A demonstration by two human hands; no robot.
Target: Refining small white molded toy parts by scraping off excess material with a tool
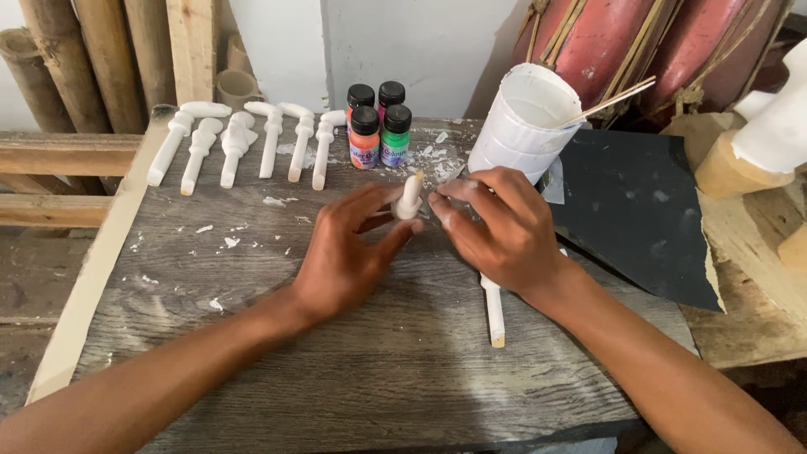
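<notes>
Two hands meet over the middle of a grey wooden board (378,370), and we see them working on one small white carved piece (410,197). Our left hand (349,252) pinches that piece near its base, thumb on the near side & index finger behind, so it stands roughly upright w/ its narrow tip pointing up. Our right hand (498,227) is curled just beside it, fingertips (440,207) bunched tog. and touching or nearly touching the piece's right side; we can't tell if they hold anything small betw. them.

Under the right wrist lies a white stick-shaped piece (494,313), flat on the board, its bare wood end toward us. Along the board's far left edge sit six more white carved pieces (239,143) in a row, each w/ a bent head, lying side by side. Near them, at the far centre, stand four small paint bottles (380,126) w/ black caps: orange, green and pink-ish ones, packed close tog. White flakes (441,164) are scattered around the bottles & across the board.

To the right of the bottles a white-coated tub (517,126) stands tilted, a thin stick (607,101) resting in it. A dark sheet (635,210) lies on the right, partly under the tub. Bamboo poles (50,67) lean at far left.
</notes>
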